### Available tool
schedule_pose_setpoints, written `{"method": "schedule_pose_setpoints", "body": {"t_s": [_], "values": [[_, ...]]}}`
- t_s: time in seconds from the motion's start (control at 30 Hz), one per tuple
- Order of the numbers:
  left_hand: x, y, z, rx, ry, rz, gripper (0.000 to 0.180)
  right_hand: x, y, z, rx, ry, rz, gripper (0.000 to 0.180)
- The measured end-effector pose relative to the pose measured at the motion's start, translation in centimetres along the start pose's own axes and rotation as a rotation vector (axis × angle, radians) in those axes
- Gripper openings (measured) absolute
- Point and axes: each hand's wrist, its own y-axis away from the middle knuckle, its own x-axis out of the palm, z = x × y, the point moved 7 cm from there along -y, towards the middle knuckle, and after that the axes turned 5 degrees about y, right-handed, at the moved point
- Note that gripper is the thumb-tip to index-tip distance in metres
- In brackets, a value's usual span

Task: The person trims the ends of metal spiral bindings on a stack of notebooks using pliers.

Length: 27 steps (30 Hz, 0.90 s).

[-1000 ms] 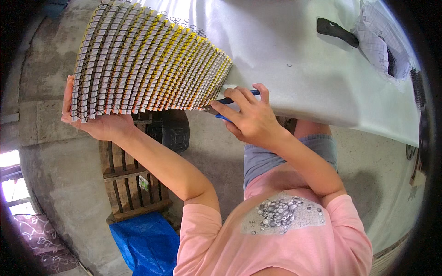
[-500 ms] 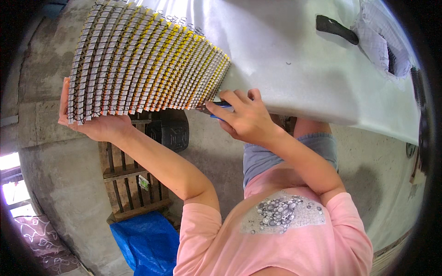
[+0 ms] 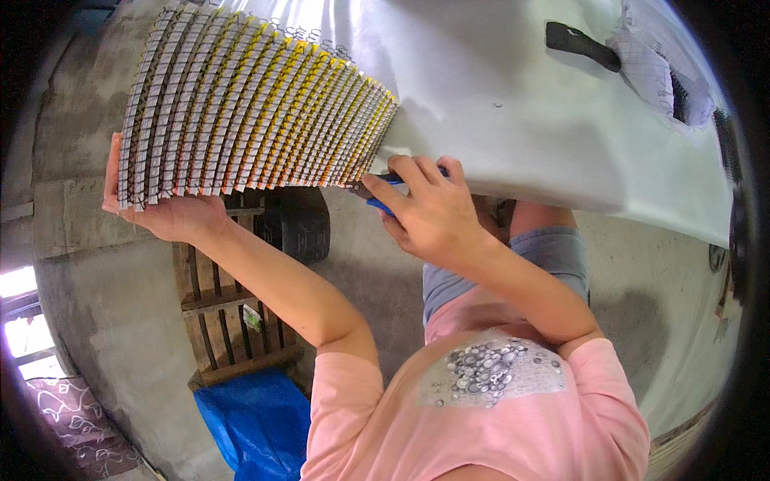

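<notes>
A long row of spiral-bound notebooks (image 3: pixel 249 112) lies packed together with the coiled spines up, showing white, yellow and orange edges. My left hand (image 3: pixel 176 215) cups the near left end of the row, its fingers largely hidden against an orange cover (image 3: pixel 115 172). At the near right corner, my right hand (image 3: pixel 429 204) is closed around blue-handled pliers (image 3: pixel 380 206). The dark jaws of the pliers touch or nearly touch the coil ends there; exact contact is too small to tell. Loose wire ends (image 3: pixel 301 34) stick up along the far side.
The notebooks rest on a pale-covered table (image 3: pixel 497 144). A black strap-like piece (image 3: pixel 581 46) and crumpled white wrapping (image 3: pixel 650 76) lie at its far right. Below stand a slatted wooden rack (image 3: pixel 233 301), a black chair (image 3: pixel 305 224) and a blue sheet (image 3: pixel 257 421).
My right hand has turned slightly, and more of the pliers' blue handles shows. My left hand and the notebooks hold nearly the same place; the whole view has shifted a little.
</notes>
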Motion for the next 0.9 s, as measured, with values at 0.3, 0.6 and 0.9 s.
{"method": "schedule_pose_setpoints", "body": {"t_s": [0.3,0.6,0.9], "values": [[0.1,-0.2,0.4,-0.058,0.065,-0.013,0.056,1.0,0.1,-0.5,-0.093,0.047,-0.112,0.041],[-0.1,-0.1,0.1,-0.013,0.029,-0.045,0.056,2.5,-0.6,-1.3,0.003,-0.113,0.116,0.03],[0.2,0.1,0.1,-0.062,0.026,-0.064,0.055,2.6,0.2,-1.3,0.184,-0.152,0.261,0.035]]}}
